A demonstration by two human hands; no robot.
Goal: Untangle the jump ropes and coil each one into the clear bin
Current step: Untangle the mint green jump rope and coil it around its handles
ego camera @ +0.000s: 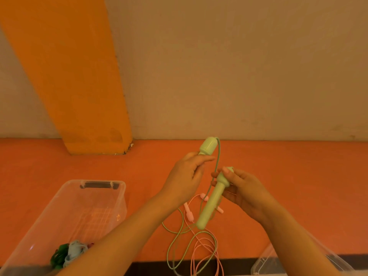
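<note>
Two hands meet near the middle of the view, each curled round one green handle. The left hand [184, 176] grips the upper green handle [208, 146], its bulb pointing to 12 o'clock. The right hand [242, 191] pinches the lower green handle [211, 204], which slants down toward 7 o'clock. A green rope [175, 243] and a pink rope [201, 253] lie looped together on the orange floor [298, 186] at 6 o'clock. The clear bin [111, 196] sits at 8 o'clock, holding a green and pale blue bundle [68, 253].

surface: orange floor [298, 176] | on it: clear bin [65, 212], pink rope [201, 246], green rope loops [179, 242]
</note>
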